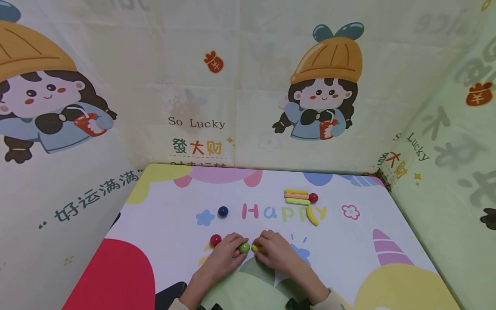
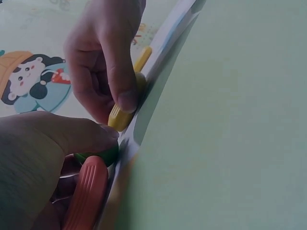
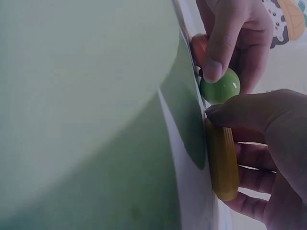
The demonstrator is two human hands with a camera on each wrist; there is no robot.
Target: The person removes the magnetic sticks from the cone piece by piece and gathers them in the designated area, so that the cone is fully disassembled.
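My left hand [image 1: 226,252] pinches a glossy green ball [image 1: 244,247] between thumb and fingers, close over the table. Beside that ball, under the palm, lies an orange-red ridged stick [image 2: 88,191]. Just across a small gap, my right hand [image 1: 277,251] holds a yellow ridged stick [image 3: 223,165], its thumb at the end nearest the green ball. Most of the yellow stick is covered by the hand in the head view. A red ball [image 1: 215,240] sits right by the back of my left hand.
Farther back are a dark blue ball [image 1: 222,211] and, to the right, a row of yellow, pink and green sticks [image 1: 297,196] with a dark red ball [image 1: 313,198] at its end. A yellow banana-shaped piece [image 1: 312,216] lies below them. Printed cloth walls [image 1: 248,107] enclose the table [image 1: 333,241].
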